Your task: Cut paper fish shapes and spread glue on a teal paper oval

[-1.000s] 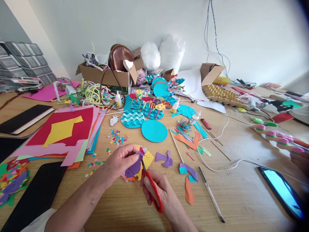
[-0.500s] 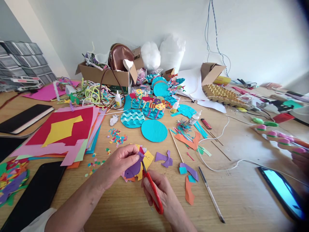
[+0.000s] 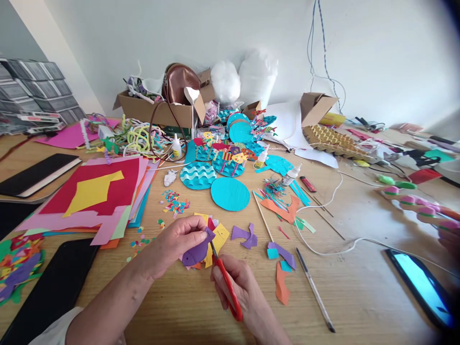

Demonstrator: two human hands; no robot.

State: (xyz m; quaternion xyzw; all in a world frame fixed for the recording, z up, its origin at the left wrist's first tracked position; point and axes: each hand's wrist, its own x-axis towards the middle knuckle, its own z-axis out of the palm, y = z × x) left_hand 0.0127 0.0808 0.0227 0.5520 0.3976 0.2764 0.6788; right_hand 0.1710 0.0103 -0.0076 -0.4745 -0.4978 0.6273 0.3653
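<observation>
Pinched between the fingers of my left hand [image 3: 187, 235] is a purple paper fish [image 3: 196, 254] with a drawn eye, its tail end up by the fingertips. My right hand [image 3: 237, 282] is closed around red-handled scissors [image 3: 230, 287]; their blades point up and left, at the fish's edge near the tail. Beneath the fish, partly covered, lie yellow paper pieces [image 3: 220, 235] with some red and orange ones. Purple offcuts [image 3: 247, 235] rest just to the right of the blades.
Blue cardboard discs [image 3: 230, 194], glue bottles [image 3: 290, 175] and a cardboard box [image 3: 154, 110] stand farther back. Stacked coloured sheets [image 3: 53, 215] lie at left. A pen [image 3: 316, 292], white cable [image 3: 319, 252] and phone [image 3: 417, 282] are at right, near another person's hand [image 3: 449, 239].
The purple fish has shifted very slightly between my fingers and the blades. Otherwise both hands stay nearly in place, and the view moves a touch.
</observation>
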